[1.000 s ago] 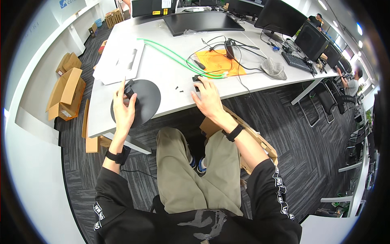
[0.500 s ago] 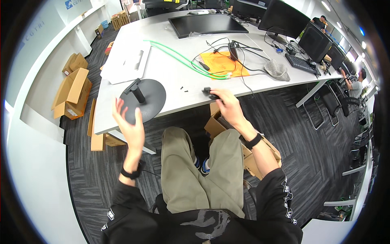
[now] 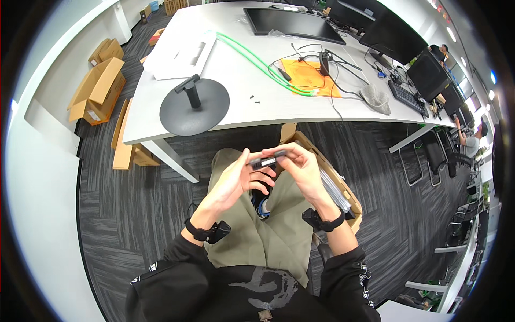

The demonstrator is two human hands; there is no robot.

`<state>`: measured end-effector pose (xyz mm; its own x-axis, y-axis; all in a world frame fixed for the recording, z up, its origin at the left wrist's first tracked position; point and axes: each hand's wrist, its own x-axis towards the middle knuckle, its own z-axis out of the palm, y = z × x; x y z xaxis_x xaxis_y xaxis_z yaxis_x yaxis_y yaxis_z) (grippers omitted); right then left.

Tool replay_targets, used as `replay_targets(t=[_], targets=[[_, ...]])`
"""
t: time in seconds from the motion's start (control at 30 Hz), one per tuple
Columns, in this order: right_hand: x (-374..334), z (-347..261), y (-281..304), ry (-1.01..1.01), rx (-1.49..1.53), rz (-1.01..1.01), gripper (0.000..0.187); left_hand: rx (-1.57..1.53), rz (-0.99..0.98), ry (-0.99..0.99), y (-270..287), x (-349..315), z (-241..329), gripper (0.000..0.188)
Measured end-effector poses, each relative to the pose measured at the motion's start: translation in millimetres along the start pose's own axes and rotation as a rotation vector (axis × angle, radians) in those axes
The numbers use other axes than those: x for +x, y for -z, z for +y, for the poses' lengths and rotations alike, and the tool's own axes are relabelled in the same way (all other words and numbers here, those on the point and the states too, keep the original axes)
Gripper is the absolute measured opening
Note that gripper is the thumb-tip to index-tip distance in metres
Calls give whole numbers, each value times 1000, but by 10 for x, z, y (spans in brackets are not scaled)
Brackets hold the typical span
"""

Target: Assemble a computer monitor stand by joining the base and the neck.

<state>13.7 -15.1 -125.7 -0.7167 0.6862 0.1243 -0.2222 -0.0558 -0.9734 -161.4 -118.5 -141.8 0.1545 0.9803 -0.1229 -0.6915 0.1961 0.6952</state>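
Observation:
Above my lap, both hands hold a small black part (image 3: 267,161) with a pale label on one side. My left hand (image 3: 233,185) pinches its left end between thumb and forefinger, the other fingers loosely curled below. Closed on the right end is my right hand (image 3: 303,169). What kind of part it is I cannot make out. On the table near its front left lies a round black monitor stand base (image 3: 179,115) with a short upright post (image 3: 193,96). Two tiny dark pieces, perhaps screws (image 3: 254,100), rest to the right of it.
On the white table (image 3: 236,80) are green cables (image 3: 252,59), an orange sheet (image 3: 300,70) with black cables, a flat screen (image 3: 289,24) and a keyboard (image 3: 405,96). An open cardboard box (image 3: 351,201) stands beside my right leg; more boxes (image 3: 99,91) stand left.
My right hand has brought the black part from the table edge down over my lap. My left hand has moved right, from beside the stand base, and now grips the part too.

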Motion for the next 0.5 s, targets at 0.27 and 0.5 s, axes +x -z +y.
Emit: replay_targets(t=[0.27,0.5], targets=[[228,-29,-21,267,-805,-178,48,334,313,-391,306,-177,-61,44],[899,-121,132,323,-1099,11,29,355,423,-520,601,-293,-151,42]])
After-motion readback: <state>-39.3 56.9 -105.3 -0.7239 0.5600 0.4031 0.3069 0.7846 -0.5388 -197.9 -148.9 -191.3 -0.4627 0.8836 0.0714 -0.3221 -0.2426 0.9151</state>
